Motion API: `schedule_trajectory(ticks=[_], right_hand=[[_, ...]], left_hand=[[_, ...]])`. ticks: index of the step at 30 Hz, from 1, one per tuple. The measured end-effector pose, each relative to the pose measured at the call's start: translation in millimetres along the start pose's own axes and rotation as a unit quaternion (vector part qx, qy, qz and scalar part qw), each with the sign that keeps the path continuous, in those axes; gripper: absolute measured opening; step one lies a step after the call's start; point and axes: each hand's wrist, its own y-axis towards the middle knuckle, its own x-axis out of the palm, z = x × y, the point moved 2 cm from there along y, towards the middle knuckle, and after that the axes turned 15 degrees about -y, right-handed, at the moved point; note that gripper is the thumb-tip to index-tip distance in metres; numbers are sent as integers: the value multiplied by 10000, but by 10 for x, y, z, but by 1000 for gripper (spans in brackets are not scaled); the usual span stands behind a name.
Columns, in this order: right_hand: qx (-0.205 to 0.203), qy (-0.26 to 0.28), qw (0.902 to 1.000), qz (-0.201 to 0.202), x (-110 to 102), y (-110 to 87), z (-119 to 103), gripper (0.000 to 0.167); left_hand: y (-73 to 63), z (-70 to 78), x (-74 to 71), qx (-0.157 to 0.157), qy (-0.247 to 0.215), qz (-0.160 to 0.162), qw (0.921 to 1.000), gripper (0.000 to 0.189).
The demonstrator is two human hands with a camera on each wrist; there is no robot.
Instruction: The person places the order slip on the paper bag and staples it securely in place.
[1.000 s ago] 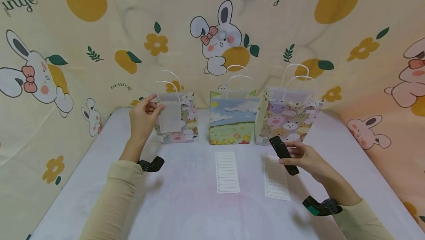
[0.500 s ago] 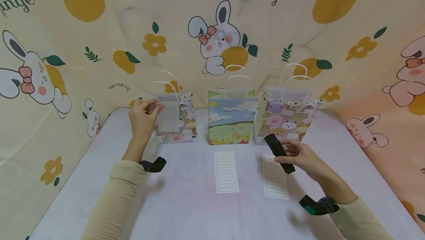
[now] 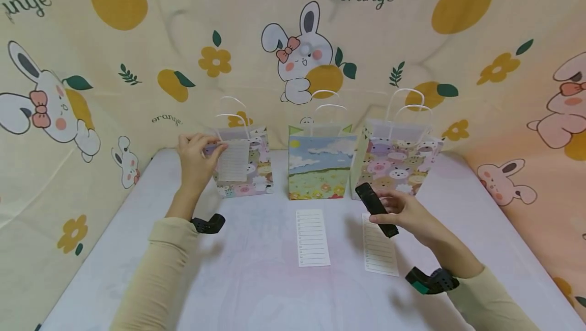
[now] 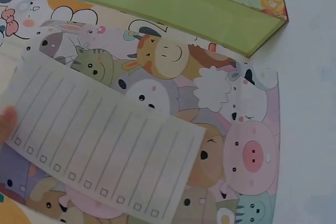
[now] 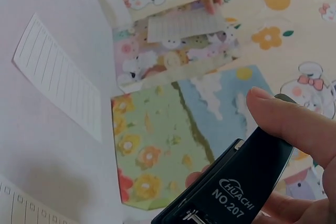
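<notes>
My left hand [image 3: 196,162] pinches a lined checklist sheet [image 3: 233,162] near its upper left corner, in front of the left paper gift bag [image 3: 262,168] printed with cartoon animals. In the left wrist view the sheet [image 4: 105,140] overlaps the bag's front; whether it lies flat against it I cannot tell. A black stapler [image 3: 376,210], lettered "HUACHI NO.207" in the right wrist view, is gripped by my right hand [image 3: 407,213] above the table, with the thumb on its top. Beneath it lies another checklist sheet [image 3: 382,254], partly covered by the stapler.
Two more gift bags stand in the row: a meadow-print bag [image 3: 320,168] in the middle and an animal-print bag [image 3: 398,163] on the right. Another checklist [image 3: 313,238] lies flat on the white table [image 3: 256,280]. A patterned cloth [image 3: 183,41] hangs behind.
The right hand has shifted a little left with the stapler. My left hand keeps its place at the left bag, still pinching the sheet.
</notes>
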Motion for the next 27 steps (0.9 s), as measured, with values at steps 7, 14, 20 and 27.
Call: schedule_trajectory(ticks=[7, 14, 20, 27], right_hand=[[16, -18, 10000, -21, 35, 33, -89, 76], [-325, 478, 9980, -269, 86, 102, -214, 74], [-878, 1210, 9868, -616, 146, 180, -340, 62], [-1047, 1523, 9809, -600, 197, 294, -470, 62]], left_hand=[[-38, -34, 46, -170, -328, 320, 9988, 24], [-38, -32, 77, -450, -464, 373, 9972, 24], [-14, 9, 64, -596, -305, 113, 9977, 25], [-17, 65, 54, -702, -239, -69, 9972, 24]])
